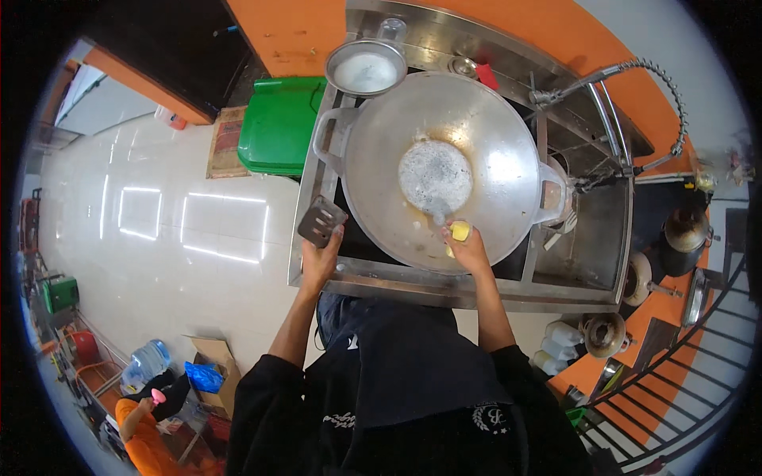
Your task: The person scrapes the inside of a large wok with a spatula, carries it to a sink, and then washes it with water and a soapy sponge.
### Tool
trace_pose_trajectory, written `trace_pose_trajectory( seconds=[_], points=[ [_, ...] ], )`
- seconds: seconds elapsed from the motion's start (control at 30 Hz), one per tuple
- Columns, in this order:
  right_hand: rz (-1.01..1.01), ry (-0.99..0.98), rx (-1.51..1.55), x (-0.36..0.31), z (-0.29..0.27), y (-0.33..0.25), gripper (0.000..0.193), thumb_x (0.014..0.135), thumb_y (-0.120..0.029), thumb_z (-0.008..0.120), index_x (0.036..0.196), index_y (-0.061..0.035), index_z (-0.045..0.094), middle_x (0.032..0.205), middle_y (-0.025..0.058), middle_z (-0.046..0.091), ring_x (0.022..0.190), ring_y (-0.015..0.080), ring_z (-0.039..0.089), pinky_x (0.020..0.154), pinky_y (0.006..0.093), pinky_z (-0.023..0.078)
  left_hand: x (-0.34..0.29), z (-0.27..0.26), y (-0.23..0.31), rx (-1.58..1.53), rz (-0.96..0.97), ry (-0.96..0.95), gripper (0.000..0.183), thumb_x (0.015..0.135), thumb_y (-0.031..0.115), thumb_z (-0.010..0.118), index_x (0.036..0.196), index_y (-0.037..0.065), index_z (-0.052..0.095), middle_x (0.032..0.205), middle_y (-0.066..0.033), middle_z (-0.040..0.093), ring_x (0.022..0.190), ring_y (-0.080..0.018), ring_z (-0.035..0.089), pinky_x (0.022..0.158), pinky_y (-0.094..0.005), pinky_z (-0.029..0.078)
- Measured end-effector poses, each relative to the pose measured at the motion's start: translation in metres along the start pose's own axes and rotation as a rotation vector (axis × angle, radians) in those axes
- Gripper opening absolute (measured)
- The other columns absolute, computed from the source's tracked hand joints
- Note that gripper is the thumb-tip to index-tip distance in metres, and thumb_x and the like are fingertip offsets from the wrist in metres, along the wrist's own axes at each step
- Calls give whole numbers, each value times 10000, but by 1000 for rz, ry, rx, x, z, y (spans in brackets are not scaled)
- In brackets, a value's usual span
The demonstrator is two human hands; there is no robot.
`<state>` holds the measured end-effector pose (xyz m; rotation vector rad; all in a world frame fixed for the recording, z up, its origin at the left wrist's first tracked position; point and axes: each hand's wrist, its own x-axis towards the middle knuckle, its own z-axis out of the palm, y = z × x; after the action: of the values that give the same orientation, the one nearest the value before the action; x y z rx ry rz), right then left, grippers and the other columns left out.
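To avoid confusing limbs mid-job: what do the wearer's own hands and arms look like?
The left hand and right hand are ungloved. Both forearms are bare up to wide black sleeves; no watch or bracelet shows.

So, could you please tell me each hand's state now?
Left hand: holding a dark, slotted rectangular object.
Right hand: holding a yellow sponge-like piece.

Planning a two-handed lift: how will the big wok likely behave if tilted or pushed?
The wok is probably stiff and fairly heavy: it's a broad metal bowl with two loop handles. The foamy-looking pool at its bottom would likely slosh when tilted. Its rounded shape may rock if pushed; its underside is hidden.
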<state>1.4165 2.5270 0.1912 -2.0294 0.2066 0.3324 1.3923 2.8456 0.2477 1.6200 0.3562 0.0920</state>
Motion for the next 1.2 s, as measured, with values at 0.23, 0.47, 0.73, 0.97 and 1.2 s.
trace_pose_trajectory(
  seconds=[0.23, 0.47, 0.73, 0.97, 1.2],
  points=[
    [57, -28, 92, -5, -4, -4, 267, 863, -215, 687, 1005, 1, 619, 783, 59, 647, 695, 127, 619, 650, 284, 495, 5, 19, -38, 451, -147, 68, 269, 888, 231, 565, 987, -11, 631, 869, -228, 660, 872, -385, 644, 744, -435, 486],
    [53, -28, 135, -5, 1, -20, 231, 864, -155, 689, 1014, 0, 607, 783, 33, 636, 695, 105, 607, 628, 262, 489, 34, 23, -118, 499, -131, -48, 244, 824, 113, 497, 993, -43, 579, 961, -305, 629, 966, -482, 584, 821, -519, 464],
    [41, 13, 176, -9, -16, -11, 247, 865, -149, 691, 1029, 9, 595, 832, 33, 634, 714, 104, 611, 636, 255, 495, 64, 62, -137, 271, -312, -9, 331, 873, 177, 461, 1096, -41, 572, 1082, -334, 585, 1051, -492, 545, 891, -517, 443],
    [99, 50, 151, -22, -26, -23, 240, 877, -125, 672, 1055, 7, 578, 831, 34, 625, 709, 105, 611, 642, 249, 497, 72, 72, -204, 394, -389, -35, 403, 923, 253, 441, 1168, -44, 559, 1195, -329, 535, 1102, -441, 544, 931, -469, 429],
    [107, 142, 203, -25, -43, -13, 317, 903, -152, 617, 1161, -1, 511, 904, 74, 634, 850, 150, 619, 761, 286, 500, 69, 83, -153, -498, -944, 39, 528, 948, 365, 372, 1248, -42, 524, 1297, -204, 548, 1201, -332, 520, 1014, -430, 391]
  ],
)
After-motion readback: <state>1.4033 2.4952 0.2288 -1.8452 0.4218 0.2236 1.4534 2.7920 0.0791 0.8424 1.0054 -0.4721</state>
